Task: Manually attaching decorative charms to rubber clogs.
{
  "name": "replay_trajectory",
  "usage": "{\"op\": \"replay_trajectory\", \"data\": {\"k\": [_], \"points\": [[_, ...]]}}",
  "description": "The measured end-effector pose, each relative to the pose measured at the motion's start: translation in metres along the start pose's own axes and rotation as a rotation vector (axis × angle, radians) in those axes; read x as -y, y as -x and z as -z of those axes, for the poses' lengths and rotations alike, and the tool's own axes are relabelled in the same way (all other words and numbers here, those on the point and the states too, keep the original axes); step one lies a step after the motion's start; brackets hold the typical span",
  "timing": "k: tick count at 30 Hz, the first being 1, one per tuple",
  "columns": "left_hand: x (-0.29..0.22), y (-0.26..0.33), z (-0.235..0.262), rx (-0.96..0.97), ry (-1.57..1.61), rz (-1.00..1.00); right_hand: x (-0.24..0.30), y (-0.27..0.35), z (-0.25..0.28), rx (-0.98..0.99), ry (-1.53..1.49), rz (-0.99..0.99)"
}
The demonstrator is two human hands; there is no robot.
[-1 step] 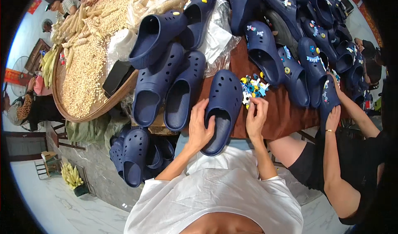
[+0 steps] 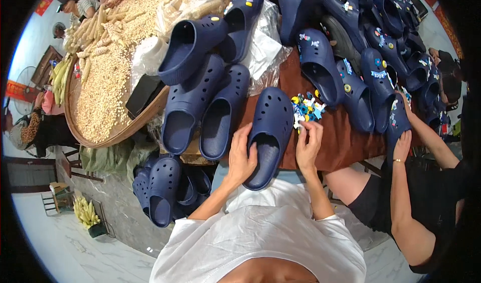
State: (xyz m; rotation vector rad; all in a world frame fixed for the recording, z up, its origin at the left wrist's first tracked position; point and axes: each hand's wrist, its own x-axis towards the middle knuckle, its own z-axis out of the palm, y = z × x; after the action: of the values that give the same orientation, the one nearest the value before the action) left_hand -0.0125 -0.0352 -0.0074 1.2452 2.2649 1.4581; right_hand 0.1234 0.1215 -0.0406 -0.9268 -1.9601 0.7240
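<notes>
A navy clog (image 2: 273,113) with a holed upper stands tilted at the table's front edge, its heel toward my body. My left hand (image 2: 241,158) grips its left side, thumb inside the opening and fingers along the outside. Right of the clog, on brown cloth, lies a pile of small shoe charms (image 2: 309,107) in white, yellow, blue and black. My right hand (image 2: 309,145) is at the near edge of that pile, thumb and fingertips pinched together on what looks like a small pale charm, mostly covered by the fingers. No charms show on the clog I hold.
Plain navy clogs (image 2: 193,107) are stacked to the left, more (image 2: 164,183) lower down. Charm-decorated clogs (image 2: 378,80) crowd the right, where a co-worker's hand (image 2: 402,145) holds one. A round basket (image 2: 145,127) of corn kernels and a black phone (image 2: 145,96) are at far left.
</notes>
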Motion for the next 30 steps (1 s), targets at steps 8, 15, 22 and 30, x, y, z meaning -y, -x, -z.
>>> {"op": "replay_trajectory", "data": {"k": [8,15,22,30], "points": [[-0.016,-0.015,0.015,-0.051,-0.059,0.016,0.016,-0.001,-0.018,0.096,0.003,0.168],[-0.019,-0.092,0.017,-0.194,-0.262,-0.222,0.017,-0.018,-0.030,0.166,0.055,0.243],[0.002,-0.134,-0.014,-0.080,-0.419,-0.230,0.008,-0.016,-0.034,0.223,0.193,0.294],[-0.001,-0.154,-0.014,-0.003,-0.219,-0.243,0.008,-0.017,-0.032,0.162,0.114,0.292]]}}
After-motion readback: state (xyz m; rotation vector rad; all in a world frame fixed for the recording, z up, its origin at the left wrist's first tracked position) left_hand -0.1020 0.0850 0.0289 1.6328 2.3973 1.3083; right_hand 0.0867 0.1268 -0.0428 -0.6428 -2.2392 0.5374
